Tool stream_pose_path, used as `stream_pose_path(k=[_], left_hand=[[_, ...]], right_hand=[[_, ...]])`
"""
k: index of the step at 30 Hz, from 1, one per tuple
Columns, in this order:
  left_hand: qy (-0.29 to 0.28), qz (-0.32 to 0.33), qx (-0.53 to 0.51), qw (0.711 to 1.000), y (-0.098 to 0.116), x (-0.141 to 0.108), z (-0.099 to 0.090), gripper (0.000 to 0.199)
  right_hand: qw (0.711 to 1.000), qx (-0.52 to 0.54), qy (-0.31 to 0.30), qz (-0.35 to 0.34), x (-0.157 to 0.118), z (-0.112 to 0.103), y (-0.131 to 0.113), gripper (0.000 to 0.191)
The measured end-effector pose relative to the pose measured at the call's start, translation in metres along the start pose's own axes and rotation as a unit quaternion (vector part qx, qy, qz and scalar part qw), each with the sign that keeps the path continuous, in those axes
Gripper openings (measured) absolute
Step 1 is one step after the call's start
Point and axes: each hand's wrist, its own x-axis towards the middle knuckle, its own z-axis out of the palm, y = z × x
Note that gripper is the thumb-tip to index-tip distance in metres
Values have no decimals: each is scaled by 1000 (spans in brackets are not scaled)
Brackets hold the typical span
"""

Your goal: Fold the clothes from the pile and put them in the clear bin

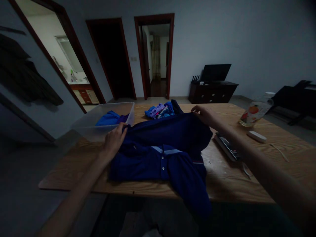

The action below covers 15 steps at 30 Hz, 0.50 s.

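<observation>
A dark blue polo shirt (145,164) with pale buttons and a light-striped collar lies across the front of the table, one sleeve hanging over the near edge. My left hand (115,140) pinches the shirt's far left edge, close to the plastic bin. At the far right, my right hand (201,113) grips a raised part of the same shirt, lifting the cloth off the table between both hands. The fingertips of the right hand are partly hidden in the dim light. Behind the shirt sits a crumpled heap of blue and purple patterned clothing (161,110).
A clear plastic bin (84,122) with blue and purple clothes stands at the left. On the wooden table (259,177), at right, are a calculator-like dark device (227,146), a white oval object (256,136), a plastic bottle (254,113) and a thin cord (279,152).
</observation>
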Motion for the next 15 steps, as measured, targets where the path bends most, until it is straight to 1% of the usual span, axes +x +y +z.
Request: stream_pose_path(k=[2,3,4,6,7,8,9,10,11,12,13,14,15], left_hand=[[-9,1,31,999,-2,-14,5,49],[-8,4,46,999,-3,-23,6,51],[-5,11,57,998,-6,-35,6,52],[-16,24,54,998,-13,-61,3,53],[-37,27,38,998,-18,-76,1,52],[-65,24,16,997,-24,-91,-1,52],[-94,17,-5,995,-31,-105,-2,54],[-116,10,-17,993,-38,-118,-4,57],[-127,6,-25,992,-46,-128,-4,61],[-128,4,-28,991,-52,-137,-4,65],[-123,1,-31,992,-58,-142,-4,69],[-119,-4,-35,992,-62,-145,-3,71],[-118,-12,-40,992,-64,-146,-2,72]], right_hand=[[1000,4,11,1,2,2,-8,32],[1000,9,8,-3,-5,3,-14,32],[1000,16,-6,-11,-19,3,-21,31],[996,30,-69,-38,-65,4,-38,26],[991,33,-117,-53,-95,5,-46,27],[981,27,-180,-71,-126,8,-53,33],[974,10,-211,-85,-158,12,-59,44],[973,-7,-211,-95,-187,19,-63,62],[974,-17,-199,-105,-211,27,-65,79],[981,-26,-173,-89,-230,36,-65,87],[989,-29,-135,-60,-242,45,-65,87],[993,-18,-109,-40,-248,52,-64,80],[995,7,-98,-13,-248,58,-64,68]])
